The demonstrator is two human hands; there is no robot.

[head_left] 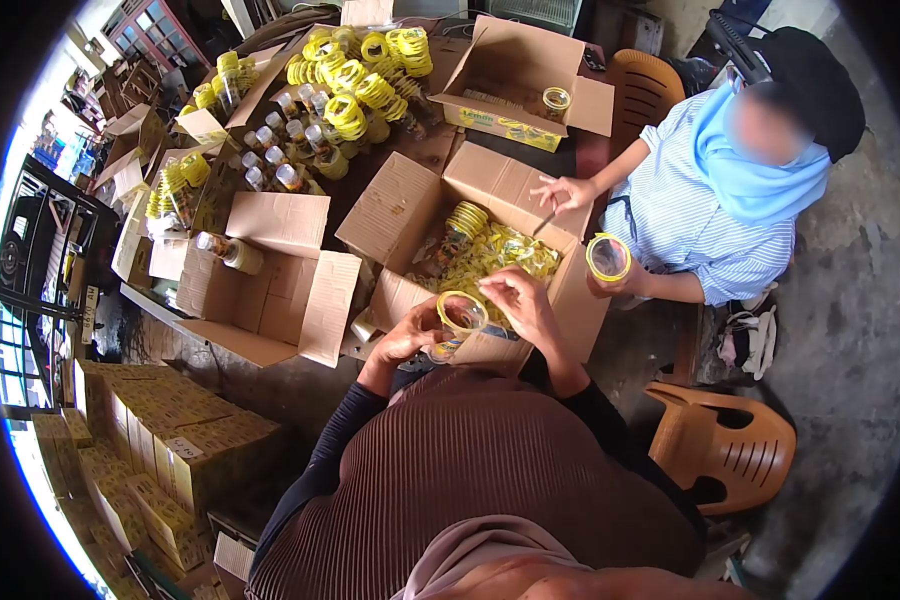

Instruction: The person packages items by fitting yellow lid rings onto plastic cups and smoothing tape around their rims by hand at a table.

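Observation:
My left hand (411,332) is wrapped round a clear plastic jar with a yellow rim (462,312), held tilted with its mouth toward me. Close to the right side of that rim, my right hand (523,304) has thumb and fingers pinched together. Whatever lies in the pinch is too small to make out. Both hands are over the near edge of an open cardboard box (395,202). Inside the box are crumpled yellow scraps (500,252) and a stack of yellow rings (467,220).
A person (735,190) at the right holds another yellow-rimmed jar (608,258) and something thin and dark. Further open boxes stand left (270,290) and behind (515,60). Bundled yellow rings (348,115) and several jars crowd the table. An orange chair (720,445) stands right, stacked cartons (170,420) lower left.

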